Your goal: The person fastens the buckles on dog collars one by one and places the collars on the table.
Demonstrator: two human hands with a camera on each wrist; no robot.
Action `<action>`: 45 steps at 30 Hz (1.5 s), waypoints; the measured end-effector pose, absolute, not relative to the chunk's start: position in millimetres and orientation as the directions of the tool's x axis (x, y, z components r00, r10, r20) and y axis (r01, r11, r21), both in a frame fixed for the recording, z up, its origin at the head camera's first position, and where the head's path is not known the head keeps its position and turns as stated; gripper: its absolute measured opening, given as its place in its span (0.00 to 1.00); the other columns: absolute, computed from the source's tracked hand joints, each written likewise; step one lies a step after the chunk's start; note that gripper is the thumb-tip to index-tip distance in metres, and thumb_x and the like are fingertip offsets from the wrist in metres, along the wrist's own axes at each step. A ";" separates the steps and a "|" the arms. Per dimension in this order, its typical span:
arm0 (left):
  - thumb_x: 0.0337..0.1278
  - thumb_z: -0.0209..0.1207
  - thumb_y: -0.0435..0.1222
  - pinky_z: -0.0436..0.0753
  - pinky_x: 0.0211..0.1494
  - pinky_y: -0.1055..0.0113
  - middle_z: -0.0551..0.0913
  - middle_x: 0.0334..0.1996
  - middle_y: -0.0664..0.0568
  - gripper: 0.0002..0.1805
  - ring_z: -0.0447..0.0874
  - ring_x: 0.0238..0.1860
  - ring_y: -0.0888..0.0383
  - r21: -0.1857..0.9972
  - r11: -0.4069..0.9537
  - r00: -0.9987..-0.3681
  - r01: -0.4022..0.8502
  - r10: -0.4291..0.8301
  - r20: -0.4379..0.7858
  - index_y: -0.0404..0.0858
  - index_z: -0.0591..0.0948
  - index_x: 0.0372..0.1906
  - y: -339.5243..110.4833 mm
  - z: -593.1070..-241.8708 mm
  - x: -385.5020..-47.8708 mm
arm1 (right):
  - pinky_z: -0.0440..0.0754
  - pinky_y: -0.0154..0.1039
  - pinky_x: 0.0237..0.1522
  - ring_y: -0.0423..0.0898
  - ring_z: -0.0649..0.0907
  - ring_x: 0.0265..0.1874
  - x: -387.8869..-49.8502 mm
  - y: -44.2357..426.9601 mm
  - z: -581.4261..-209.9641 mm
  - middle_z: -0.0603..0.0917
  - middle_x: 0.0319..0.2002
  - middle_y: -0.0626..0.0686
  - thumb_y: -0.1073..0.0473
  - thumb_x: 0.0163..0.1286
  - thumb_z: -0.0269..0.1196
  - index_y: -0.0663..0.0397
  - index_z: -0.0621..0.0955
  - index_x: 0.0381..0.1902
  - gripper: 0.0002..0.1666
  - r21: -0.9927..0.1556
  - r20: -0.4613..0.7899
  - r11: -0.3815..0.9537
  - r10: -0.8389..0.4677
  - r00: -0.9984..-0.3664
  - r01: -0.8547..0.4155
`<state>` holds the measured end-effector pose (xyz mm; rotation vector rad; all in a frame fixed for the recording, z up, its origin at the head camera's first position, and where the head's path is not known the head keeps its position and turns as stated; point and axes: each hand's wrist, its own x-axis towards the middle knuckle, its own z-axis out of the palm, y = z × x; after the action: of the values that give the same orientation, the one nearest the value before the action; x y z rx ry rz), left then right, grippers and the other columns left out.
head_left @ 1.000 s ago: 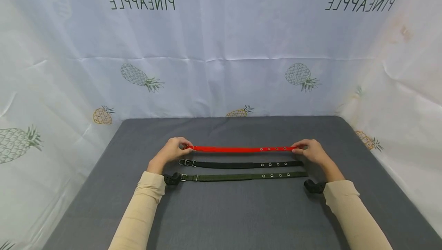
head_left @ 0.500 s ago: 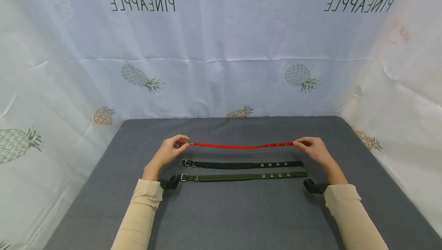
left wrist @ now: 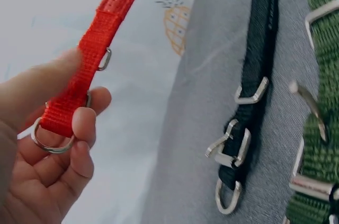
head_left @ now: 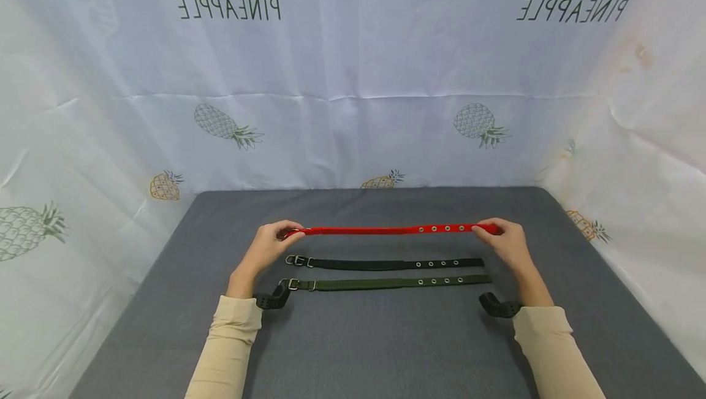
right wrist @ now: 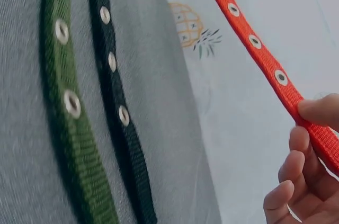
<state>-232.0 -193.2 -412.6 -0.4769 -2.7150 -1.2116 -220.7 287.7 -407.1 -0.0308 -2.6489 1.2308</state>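
A red collar [head_left: 364, 231] with metal eyelets is stretched level between both hands, above the far part of the table. My left hand [head_left: 268, 244] pinches its buckle end; in the left wrist view a metal D-ring [left wrist: 52, 140] hangs from that end by the curled fingers. My right hand [head_left: 508, 243] pinches the plain strap end past the eyelets, thumb on top in the right wrist view. Nearer than the red one, a black collar [head_left: 364, 263] lies flat and straight. In front of that is a green collar [head_left: 364, 284], parallel, its buckle also to the left.
The grey table [head_left: 375, 344] carries the two lying collars. A white curtain [head_left: 353, 141] printed with pineapples stands behind the table and along both sides. Black wrist devices [head_left: 273, 298] sit at both cuffs, close to the green collar's ends.
The red collar has been lifted off the table by both hands and drawn straighter. Its eyelets now face the head camera again. The black and green collars have stayed put.
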 end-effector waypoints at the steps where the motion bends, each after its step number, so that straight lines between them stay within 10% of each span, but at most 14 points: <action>1: 0.58 0.64 0.34 0.75 0.30 0.73 0.86 0.38 0.40 0.10 0.79 0.30 0.58 0.701 0.631 -0.943 0.333 0.225 0.245 0.36 0.84 0.44 -192.5 -412.0 -231.2 | 0.71 0.31 0.24 0.32 0.70 0.20 -219.9 286.5 -406.6 0.72 0.19 0.28 0.55 0.68 0.63 0.70 0.81 0.44 0.20 -0.763 0.202 0.641 0.122 -0.972 -0.078; 11: 0.53 0.67 0.30 0.74 0.29 0.75 0.84 0.34 0.42 0.11 0.74 0.27 0.64 0.663 0.643 -0.918 0.383 0.185 0.350 0.35 0.85 0.42 -184.2 -408.5 -225.2 | 0.81 0.19 0.31 0.24 0.82 0.22 -213.6 267.8 -402.5 0.80 0.21 0.24 0.63 0.70 0.59 0.75 0.74 0.44 0.15 -0.909 0.266 0.371 0.173 -0.948 -0.187; 16: 0.53 0.67 0.32 0.78 0.31 0.73 0.84 0.29 0.45 0.11 0.76 0.26 0.65 0.663 0.623 -0.900 0.415 0.171 0.401 0.35 0.85 0.43 -177.1 -405.6 -221.6 | 0.84 0.25 0.30 0.29 0.86 0.23 -211.4 255.5 -399.7 0.83 0.25 0.33 0.68 0.69 0.57 0.62 0.74 0.38 0.02 -0.953 0.278 0.181 0.205 -0.938 -0.243; 31: 0.49 0.67 0.25 0.87 0.42 0.57 0.87 0.36 0.42 0.13 0.85 0.32 0.54 0.661 0.484 -0.800 0.573 0.157 0.579 0.33 0.86 0.43 -158.2 -401.1 -218.4 | 0.85 0.27 0.30 0.32 0.87 0.25 -208.3 230.0 -389.9 0.85 0.31 0.35 0.71 0.63 0.63 0.42 0.82 0.37 0.16 -0.943 0.330 0.106 0.199 -0.923 -0.315; 37: 0.47 0.68 0.25 0.86 0.44 0.71 0.87 0.39 0.40 0.15 0.85 0.35 0.52 0.678 0.408 -0.780 0.612 0.174 0.601 0.32 0.85 0.43 -151.6 -396.3 -217.5 | 0.85 0.26 0.32 0.30 0.85 0.29 -208.9 217.2 -386.5 0.85 0.33 0.30 0.70 0.63 0.64 0.62 0.82 0.44 0.10 -0.923 0.361 0.192 0.144 -0.921 -0.332; 45: 0.46 0.69 0.26 0.87 0.43 0.56 0.86 0.40 0.35 0.17 0.85 0.36 0.46 0.673 0.395 -0.774 0.625 0.209 0.597 0.27 0.84 0.45 -141.6 -391.2 -213.1 | 0.84 0.26 0.33 0.30 0.83 0.31 -207.8 200.9 -384.3 0.84 0.34 0.25 0.70 0.63 0.64 0.79 0.78 0.47 0.17 -0.910 0.380 0.217 0.092 -0.920 -0.354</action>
<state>-213.1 -141.6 -391.2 -0.7167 -2.2386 -1.3472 -207.8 200.9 -384.3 0.2434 -2.1447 1.7511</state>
